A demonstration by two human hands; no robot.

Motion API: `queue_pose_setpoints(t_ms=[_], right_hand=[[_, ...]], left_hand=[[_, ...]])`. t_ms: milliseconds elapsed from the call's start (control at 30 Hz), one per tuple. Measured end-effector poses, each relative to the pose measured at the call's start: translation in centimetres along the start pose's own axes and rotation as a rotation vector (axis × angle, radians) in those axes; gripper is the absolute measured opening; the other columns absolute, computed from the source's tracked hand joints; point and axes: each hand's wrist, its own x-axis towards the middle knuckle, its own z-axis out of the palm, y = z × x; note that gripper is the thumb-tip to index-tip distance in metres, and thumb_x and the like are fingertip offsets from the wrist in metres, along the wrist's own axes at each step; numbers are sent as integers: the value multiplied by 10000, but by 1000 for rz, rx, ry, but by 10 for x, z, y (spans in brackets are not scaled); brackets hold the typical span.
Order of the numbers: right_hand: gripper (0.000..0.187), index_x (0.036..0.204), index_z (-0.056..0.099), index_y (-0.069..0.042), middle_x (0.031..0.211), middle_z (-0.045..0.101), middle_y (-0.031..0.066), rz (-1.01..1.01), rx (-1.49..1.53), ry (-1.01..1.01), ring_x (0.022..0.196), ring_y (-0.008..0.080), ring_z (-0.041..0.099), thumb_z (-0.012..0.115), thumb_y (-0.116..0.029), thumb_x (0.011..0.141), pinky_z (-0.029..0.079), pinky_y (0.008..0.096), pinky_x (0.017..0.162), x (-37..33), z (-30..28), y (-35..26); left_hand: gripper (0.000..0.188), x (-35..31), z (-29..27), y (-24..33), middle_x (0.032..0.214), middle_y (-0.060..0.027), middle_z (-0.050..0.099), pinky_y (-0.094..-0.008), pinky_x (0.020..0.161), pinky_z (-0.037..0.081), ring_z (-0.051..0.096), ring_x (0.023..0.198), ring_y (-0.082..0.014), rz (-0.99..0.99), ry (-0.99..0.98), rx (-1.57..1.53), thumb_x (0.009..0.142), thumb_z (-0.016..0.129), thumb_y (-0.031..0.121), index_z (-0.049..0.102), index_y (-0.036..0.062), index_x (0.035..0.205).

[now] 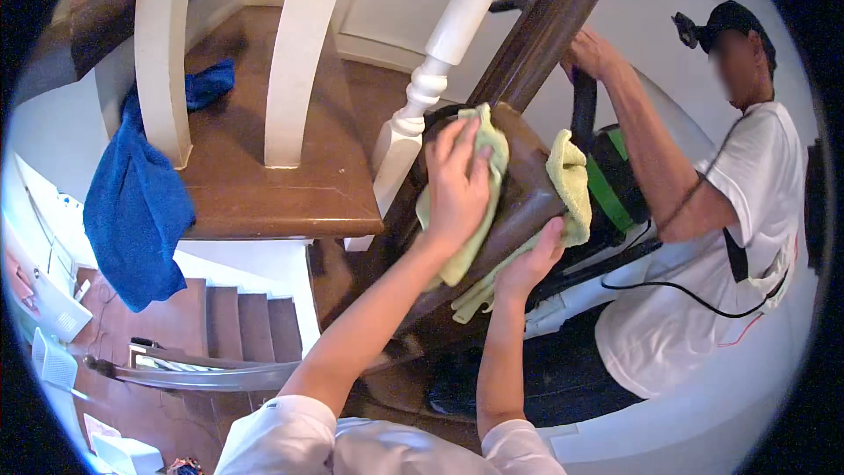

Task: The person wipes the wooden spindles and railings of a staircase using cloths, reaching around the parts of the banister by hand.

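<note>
A brown wooden handrail section crosses the middle of the view, its surface glossy. My left hand is closed on a pale green cloth and presses it against the left side of the wood. On the other side, my right hand grips a yellow-green cloth, which hangs along the wood's right edge. Its thumb shows, while most of its fingers are hidden behind the cloth. Whether the two cloths are joined is not visible.
A blue towel hangs over the edge of a brown stair tread between white balusters. Stairs drop away at lower left. At right, a person in a white shirt holds a dark hose near a black-and-green machine.
</note>
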Motion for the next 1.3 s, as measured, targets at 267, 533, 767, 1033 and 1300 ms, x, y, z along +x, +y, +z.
queue_pose_setpoints(t_ms=[267,533,767,1033,1300], right_hand=[[625,1298,324,24,1302,393,128,-47,-108,127,1154,226,411,509,-404,883,296,359,996,-4,4,-1],[601,1279,332,39,1282,401,136,-20,-111,124,1139,232,419,489,-397,896,300,354,994,-7,11,-8],[562,1270,342,43,1253,427,139,-138,-138,69,1118,217,433,478,-365,910,320,348,976,-10,0,8],[543,1252,349,35,1198,458,120,-127,-210,25,1080,200,441,486,-363,908,332,335,953,2,-17,-1],[406,1221,373,27,1154,478,83,-154,-280,-24,1044,163,449,470,-213,909,332,300,930,38,-2,-13]], left_hand=[[259,41,13,-15,897,-189,595,-390,809,413,553,862,-344,-120,80,-98,856,503,146,592,-57,989],[285,79,16,24,908,-212,628,-352,758,458,602,830,-319,78,34,-65,860,522,161,585,-20,1070],[329,100,42,32,957,-199,608,-409,857,387,557,889,-344,365,152,100,780,609,171,590,-37,1034],[420,121,72,68,962,-174,580,-399,872,395,539,938,-329,286,52,131,719,665,152,567,14,1103],[678,305,152,183,1133,-200,465,-374,898,442,498,1036,-295,319,-79,513,750,673,198,302,-47,1262]])
